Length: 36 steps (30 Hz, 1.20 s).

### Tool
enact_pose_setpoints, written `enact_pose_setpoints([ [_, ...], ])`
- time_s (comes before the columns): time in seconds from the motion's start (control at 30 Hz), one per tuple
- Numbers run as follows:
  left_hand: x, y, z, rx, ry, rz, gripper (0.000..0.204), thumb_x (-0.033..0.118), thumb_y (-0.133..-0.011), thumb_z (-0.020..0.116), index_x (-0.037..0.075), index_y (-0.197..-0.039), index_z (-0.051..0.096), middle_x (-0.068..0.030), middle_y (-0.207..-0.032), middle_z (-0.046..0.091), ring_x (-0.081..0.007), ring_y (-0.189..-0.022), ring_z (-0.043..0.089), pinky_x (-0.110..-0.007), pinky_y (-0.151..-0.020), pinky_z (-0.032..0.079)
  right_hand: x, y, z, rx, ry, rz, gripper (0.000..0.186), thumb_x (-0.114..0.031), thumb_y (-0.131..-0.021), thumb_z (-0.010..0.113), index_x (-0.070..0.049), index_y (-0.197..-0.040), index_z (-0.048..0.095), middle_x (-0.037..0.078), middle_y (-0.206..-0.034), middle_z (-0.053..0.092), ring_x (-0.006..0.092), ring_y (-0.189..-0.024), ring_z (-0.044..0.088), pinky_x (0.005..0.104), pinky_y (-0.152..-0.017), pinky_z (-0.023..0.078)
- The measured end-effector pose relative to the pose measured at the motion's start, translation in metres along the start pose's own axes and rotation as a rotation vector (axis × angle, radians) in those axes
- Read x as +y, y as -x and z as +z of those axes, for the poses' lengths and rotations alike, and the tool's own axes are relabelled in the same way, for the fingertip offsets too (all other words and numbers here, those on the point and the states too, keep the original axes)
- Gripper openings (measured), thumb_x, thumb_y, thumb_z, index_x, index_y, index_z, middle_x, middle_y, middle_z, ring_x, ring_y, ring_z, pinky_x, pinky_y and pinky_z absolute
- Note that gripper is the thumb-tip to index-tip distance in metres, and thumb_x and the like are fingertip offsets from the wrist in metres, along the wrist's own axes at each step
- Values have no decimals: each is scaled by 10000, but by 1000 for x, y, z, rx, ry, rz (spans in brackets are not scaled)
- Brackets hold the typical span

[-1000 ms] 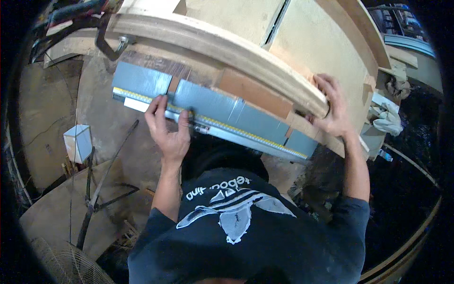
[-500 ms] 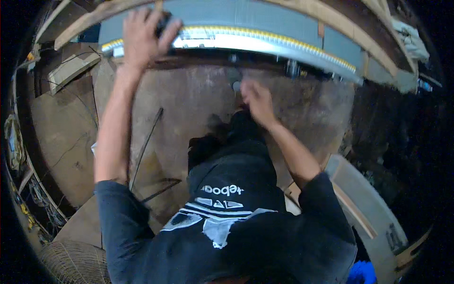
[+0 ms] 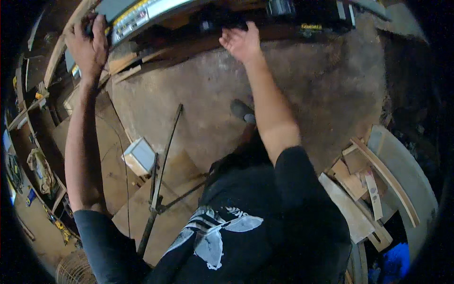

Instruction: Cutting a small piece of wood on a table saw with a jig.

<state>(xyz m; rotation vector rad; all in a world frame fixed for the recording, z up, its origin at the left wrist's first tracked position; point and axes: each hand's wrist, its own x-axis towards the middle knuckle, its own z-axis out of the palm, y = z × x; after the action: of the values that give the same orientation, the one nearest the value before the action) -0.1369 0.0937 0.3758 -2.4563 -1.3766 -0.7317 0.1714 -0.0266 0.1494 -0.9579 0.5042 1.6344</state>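
Note:
My left hand [image 3: 89, 49] is at the far left on the grey machine table [image 3: 116, 8], closed around a small dark part mostly hidden by the fingers. Beside it runs a silver rail [image 3: 142, 16] with a yellow measuring scale along its edge. My right hand [image 3: 242, 42] reaches to the machine's shadowed underside, fingers apart and palm partly visible, with nothing in it. A dark cylindrical fitting [image 3: 281, 7] is close by to its right.
A black metal stand [image 3: 165, 151] rises from the floor at left, near a white-topped box [image 3: 138, 156]. Wood offcuts [image 3: 350, 180] lie at the right beside a curved grey panel [image 3: 402, 161]. My shoe [image 3: 242, 110] is on the brown floor [image 3: 312, 90].
The view has swung, and the machine now sits higher in the picture. My right hand has come up from near my shoe to the machine's underside. My left hand stays at the table.

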Motion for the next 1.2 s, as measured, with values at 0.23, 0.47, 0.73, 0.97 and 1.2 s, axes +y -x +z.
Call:
enact_pose_setpoints([
  [0.23, -24, 11, 1, -1, -114, 89, 344, 390, -996, 645, 100, -1176, 690, -134, -1123, 688, -357, -1114, 539, -458, -992, 401, -42, -1, 11, -198, 674, -312, 300, -256, -1015, 447, 3, -1098, 572, 136, -872, 641, 218, -642, 595, 461, -776, 560],
  [0.47, 1, 6, -2, 21, -33, -46, 392, 410, -1002, 625, 79, -1205, 682, -162, -1168, 675, -350, -1161, 516, -464, -1038, 363, -70, 29, 43, -99, 1568, -314, 338, -300, -930, 495, -34, -863, 691, 112, -763, 721, 237, -695, 698, 426, -833, 566],
  [0.73, 8, 3, 1, -22, -18, -71, 394, 381, -998, 620, 66, -1231, 667, -178, -1181, 662, -357, -1165, 503, -467, -1048, 359, -53, 2, 31, -23, 1891, -465, 288, -302, -857, 632, -44, -774, 731, 125, -656, 688, 272, -682, 688, 431, -721, 524],
  [0.97, 9, 2, 2, -36, -45, -43, 428, 386, -1010, 593, 52, -1273, 643, -205, -1211, 635, -366, -1185, 482, -479, -1053, 351, -21, -36, -3, 133, 1903, -1340, 259, -243, -810, 614, -24, -751, 738, 202, -708, 716, 365, -669, 714, 451, -735, 572],
  [1.2, 5, 5, -2, -56, -64, -22, 437, 376, -1028, 557, 41, -1301, 619, -179, -1238, 641, -373, -1203, 464, -486, -1057, 336, -12, -12, 12, -40, 2163, -950, 123, -215, -774, 721, -116, -845, 740, 190, -846, 736, 418, -824, 723, 493, -785, 586],
])
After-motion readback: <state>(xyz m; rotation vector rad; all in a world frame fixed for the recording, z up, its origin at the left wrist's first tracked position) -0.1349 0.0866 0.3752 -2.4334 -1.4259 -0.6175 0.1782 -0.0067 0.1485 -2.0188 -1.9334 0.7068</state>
